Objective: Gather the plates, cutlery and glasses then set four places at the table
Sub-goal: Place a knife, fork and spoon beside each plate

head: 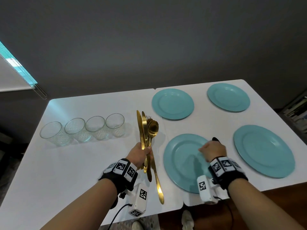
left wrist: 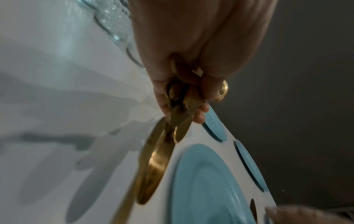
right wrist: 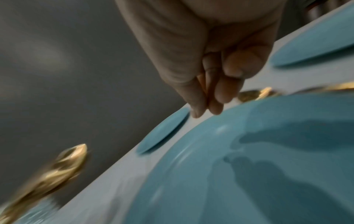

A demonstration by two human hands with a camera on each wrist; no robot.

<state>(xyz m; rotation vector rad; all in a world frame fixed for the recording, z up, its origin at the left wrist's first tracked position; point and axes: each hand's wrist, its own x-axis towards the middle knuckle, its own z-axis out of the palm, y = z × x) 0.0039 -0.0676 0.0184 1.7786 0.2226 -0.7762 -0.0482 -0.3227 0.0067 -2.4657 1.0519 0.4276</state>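
Observation:
My left hand (head: 144, 154) grips a bundle of gold cutlery (head: 147, 130) upright above the white table (head: 66, 171), between the glasses and the plates. In the left wrist view the fingers (left wrist: 191, 72) wrap the handles of the cutlery (left wrist: 153, 166). My right hand (head: 211, 149) hovers over the near-left teal plate (head: 179, 165) with its fingers (right wrist: 212, 94) relaxed and nothing visibly in them. A dark cutlery tip (head: 215, 139) pokes out beyond the hand. It shows as a gold piece (right wrist: 252, 94) lying on the table by the plate's rim.
Teal plates also lie near right (head: 264, 151), far left (head: 172, 103) and far right (head: 228, 97). Several clear glasses (head: 83, 128) stand in a row on the left. The table's near edge (head: 274, 186) runs just below the near plates.

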